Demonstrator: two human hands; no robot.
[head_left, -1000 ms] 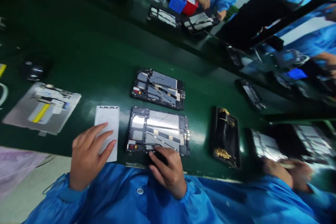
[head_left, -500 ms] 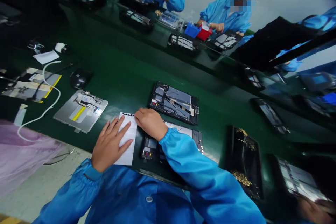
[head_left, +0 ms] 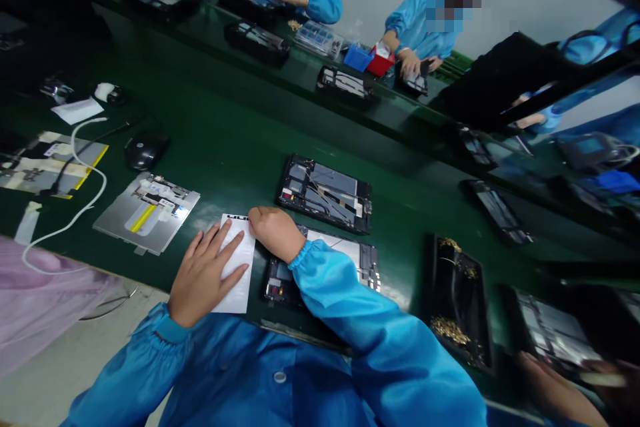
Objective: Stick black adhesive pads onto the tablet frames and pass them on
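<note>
Paper sheet (head_left: pixel 236 273) lay near the front edge of the counter (head_left: pixel 215 167), pressed down by the left hand (head_left: pixel 207 277), its grip flat and wide, fingers spread. The right hand (head_left: pixel 273 233) sat against the sheet's far corner, over an open tablet frame (head_left: pixel 340 255) — fingers curled from view, so its grip couldn't be told. Second frame (head_left: pixel 324 193) lay just beyond.

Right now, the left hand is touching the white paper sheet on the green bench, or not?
Touching: the head view shows the left hand lying flat, with its fingers spread on top of the white paper sheet.
</note>
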